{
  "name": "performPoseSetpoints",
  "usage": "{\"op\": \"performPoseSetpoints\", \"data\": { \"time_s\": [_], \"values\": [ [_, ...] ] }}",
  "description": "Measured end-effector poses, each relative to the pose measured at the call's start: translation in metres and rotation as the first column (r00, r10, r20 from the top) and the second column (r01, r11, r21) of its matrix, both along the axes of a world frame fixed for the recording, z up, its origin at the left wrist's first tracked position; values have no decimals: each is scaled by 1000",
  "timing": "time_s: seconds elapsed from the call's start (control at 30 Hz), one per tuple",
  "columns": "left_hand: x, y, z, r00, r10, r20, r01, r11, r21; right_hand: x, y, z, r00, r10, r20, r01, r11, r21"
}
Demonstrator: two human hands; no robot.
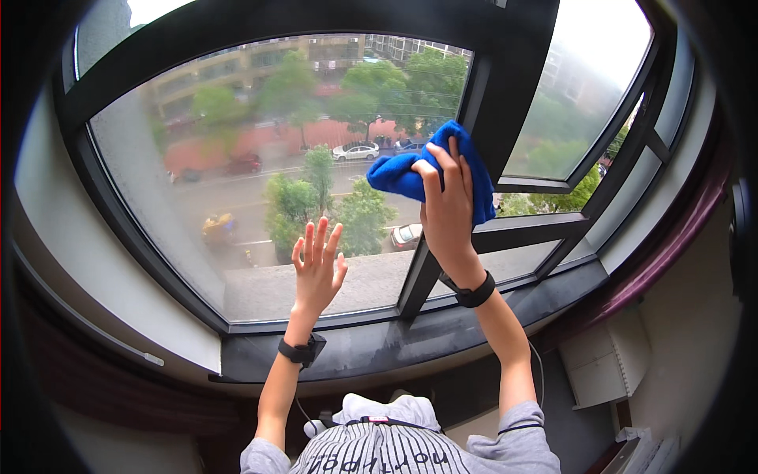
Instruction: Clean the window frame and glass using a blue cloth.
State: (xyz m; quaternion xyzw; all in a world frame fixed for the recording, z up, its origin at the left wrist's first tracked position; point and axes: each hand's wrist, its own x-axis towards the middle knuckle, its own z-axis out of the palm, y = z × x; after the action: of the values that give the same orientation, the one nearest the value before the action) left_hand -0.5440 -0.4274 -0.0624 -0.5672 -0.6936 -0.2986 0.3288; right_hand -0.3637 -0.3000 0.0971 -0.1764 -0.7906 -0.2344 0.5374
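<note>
A bunched blue cloth [403,175] lies under my right hand [452,209], whose fingers press it against the window by the dark upright frame. Part of the cloth sticks out to the left over the glass, and the rest shows on the frame side. My left hand [318,265] is raised in front of the large window pane [237,205] with its fingers spread and nothing in it. Whether its fingertips touch the glass I cannot tell. The pane looks hazy toward its left side and clearer around the middle. Both wrists wear black bands.
To the right, a sash [572,103] is tilted open above a lower rail. A dark sill [371,344] runs below the window. Purple curtains [632,276] hang at the right, and a white cabinet [604,359] stands at the lower right. Beyond the glass are trees, cars and a street.
</note>
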Motion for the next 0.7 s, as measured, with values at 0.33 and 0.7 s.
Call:
{"op": "performPoseSetpoints", "data": {
  "time_s": [0.33, 0.7],
  "values": [
    [29, -21, 26, 952, -170, 252, 165, 985, 42, -86, -24, 69, 879, 291, -377, -269, 957, 111],
    [26, -11, 0, 985, 24, 171, -28, 999, 18, -65, -3, 72, 782, 370, -501, -419, 908, 16]
  ]
}}
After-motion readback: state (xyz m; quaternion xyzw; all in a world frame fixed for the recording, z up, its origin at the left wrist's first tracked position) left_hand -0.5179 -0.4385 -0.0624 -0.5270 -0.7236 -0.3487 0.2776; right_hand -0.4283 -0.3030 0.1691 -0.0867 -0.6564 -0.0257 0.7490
